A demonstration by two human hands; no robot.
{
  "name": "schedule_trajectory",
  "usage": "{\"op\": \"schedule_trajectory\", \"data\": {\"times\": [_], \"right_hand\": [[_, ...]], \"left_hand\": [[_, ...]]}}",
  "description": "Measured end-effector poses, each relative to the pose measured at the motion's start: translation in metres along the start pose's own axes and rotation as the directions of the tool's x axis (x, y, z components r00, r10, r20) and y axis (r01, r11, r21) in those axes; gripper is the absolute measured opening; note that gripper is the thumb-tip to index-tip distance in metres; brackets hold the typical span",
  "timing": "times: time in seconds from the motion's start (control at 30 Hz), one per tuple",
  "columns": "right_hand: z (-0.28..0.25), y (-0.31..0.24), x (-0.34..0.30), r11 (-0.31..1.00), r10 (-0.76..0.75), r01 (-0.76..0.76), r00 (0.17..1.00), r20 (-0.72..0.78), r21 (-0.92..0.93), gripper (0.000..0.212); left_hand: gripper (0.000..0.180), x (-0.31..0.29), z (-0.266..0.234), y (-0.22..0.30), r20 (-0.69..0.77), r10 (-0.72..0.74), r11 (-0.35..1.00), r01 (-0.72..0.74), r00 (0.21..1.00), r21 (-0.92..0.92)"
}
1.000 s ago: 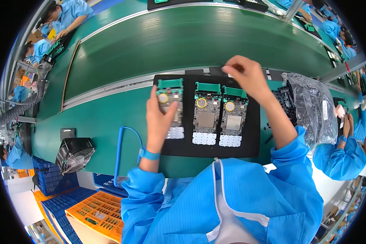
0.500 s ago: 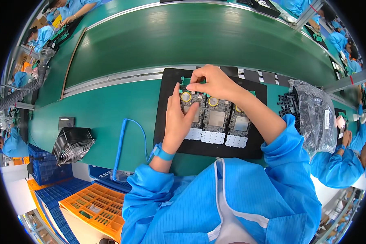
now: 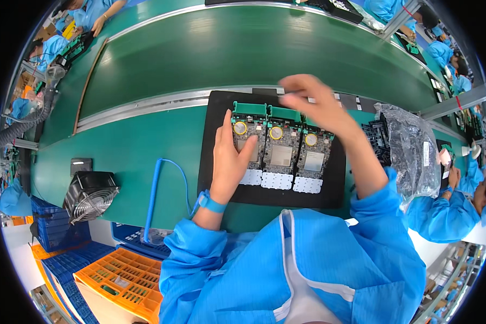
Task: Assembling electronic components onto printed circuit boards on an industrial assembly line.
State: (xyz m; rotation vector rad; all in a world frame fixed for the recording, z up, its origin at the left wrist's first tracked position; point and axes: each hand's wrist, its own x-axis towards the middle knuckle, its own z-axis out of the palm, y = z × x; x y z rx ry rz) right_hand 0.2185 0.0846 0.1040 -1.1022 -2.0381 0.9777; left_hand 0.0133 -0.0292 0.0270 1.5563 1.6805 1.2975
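Note:
Three circuit boards lie side by side on a black mat (image 3: 332, 197): a left board (image 3: 259, 132), a middle board (image 3: 282, 156) and a right board (image 3: 314, 161). Each shows a round yellow-rimmed coin cell and a white perforated lower end. Green connector blocks (image 3: 249, 109) line their far edges. Against the left board rests my left hand (image 3: 228, 162), fingers stretched along its left side and thumb apart over it. My right hand (image 3: 321, 105) hovers beyond the right board, its fingers smeared by motion; whether it holds anything is unclear.
A green conveyor belt (image 3: 200, 54) runs beyond the mat. Left are a black fan (image 3: 92, 194) and a blue coiled cord (image 3: 154, 194). Black plastic parts (image 3: 376, 140) and a clear plastic bag (image 3: 413, 151) lie right. An orange basket (image 3: 119, 275) stands lower left. Co-workers sit around.
My right hand has left the far end of the left board and moved right, uncovering the green connectors. My left hand stays at the left board. The whole view has shifted slightly.

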Motion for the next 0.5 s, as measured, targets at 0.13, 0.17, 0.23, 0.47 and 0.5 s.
{"op": "schedule_trajectory", "data": {"times": [0.13,0.17,0.23,0.47,0.5], "right_hand": [[-0.081,0.022,-0.097,0.955,0.23,-0.27,0.936,-0.265,-0.123,0.033],[-0.092,0.029,-0.125,0.908,0.336,-0.39,0.895,-0.293,-0.151,0.032],[-0.09,0.036,-0.164,0.862,0.469,-0.497,0.855,-0.219,-0.095,0.034],[-0.05,0.045,-0.164,0.695,0.647,-0.595,0.763,0.012,0.404,0.043],[-0.044,0.047,-0.16,0.723,0.601,-0.532,0.799,-0.02,0.441,0.052]], "left_hand": [[0.074,0.0,0.001,-0.004,-0.023,0.023,1.0,-0.023,0.999,0.009],[0.073,0.001,0.004,-0.006,-0.039,0.049,0.998,-0.048,0.998,0.031],[0.072,0.001,0.001,-0.006,-0.037,0.046,0.998,-0.044,0.998,0.045],[0.075,0.003,0.0,0.001,0.052,-0.075,0.997,0.075,0.996,-0.015],[0.072,0.003,0.003,-0.006,-0.029,0.068,0.997,-0.067,0.997,0.028]]}}
